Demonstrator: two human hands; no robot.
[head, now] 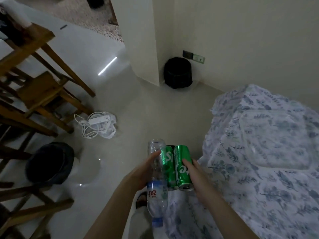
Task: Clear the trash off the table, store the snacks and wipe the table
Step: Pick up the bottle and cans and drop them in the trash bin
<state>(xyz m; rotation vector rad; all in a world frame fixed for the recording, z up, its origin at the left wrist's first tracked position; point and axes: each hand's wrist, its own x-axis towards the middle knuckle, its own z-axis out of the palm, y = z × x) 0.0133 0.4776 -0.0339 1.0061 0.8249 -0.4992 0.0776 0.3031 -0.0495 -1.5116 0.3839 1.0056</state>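
Note:
An empty clear plastic bottle [156, 183] with a blue cap and white label lies in my left hand [145, 171], base pointing away from me. Two green soda cans [177, 168] sit side by side between both hands. My right hand [198, 176] presses on the right can, fingers along its side. All of this is held low in the middle of the view, above the pale floor. A black trash bin [177, 73] lined with a dark bag stands in the far corner by the wall.
A bed with a blue floral sheet [259, 152] fills the right side. Wooden table and chair legs [43, 94] crowd the left. A white power strip with tangled cable [98, 123] lies on the floor. A dark round stool [50, 163] sits at lower left.

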